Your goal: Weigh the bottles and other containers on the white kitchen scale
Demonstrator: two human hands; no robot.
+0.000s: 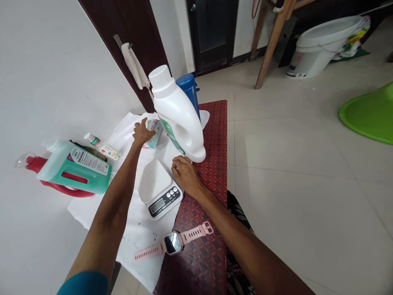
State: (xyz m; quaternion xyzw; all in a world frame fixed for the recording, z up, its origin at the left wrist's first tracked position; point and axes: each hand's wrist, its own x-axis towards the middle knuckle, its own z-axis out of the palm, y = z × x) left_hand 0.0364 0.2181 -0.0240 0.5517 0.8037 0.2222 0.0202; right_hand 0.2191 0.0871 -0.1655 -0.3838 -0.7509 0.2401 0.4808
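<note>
My left hand (141,132) reaches forward and grips a small printed packet (154,132) lying on a white cloth (138,229). My right hand (185,174) rests fingers-down on the cloth beside a white kitchen scale (158,188), just under the base of a large white detergent bottle (179,116) with a white cap. The bottle stands tilted at the edge of a red patterned mat (211,172). A blue bottle (189,91) stands behind it.
A teal jug (75,166) and a red bottle (43,174) lie at the left by a small white bottle (102,148). A pink smartwatch (173,242) lies near me. A white bucket (322,45), wooden legs and a green basin (370,114) are on the tiled floor.
</note>
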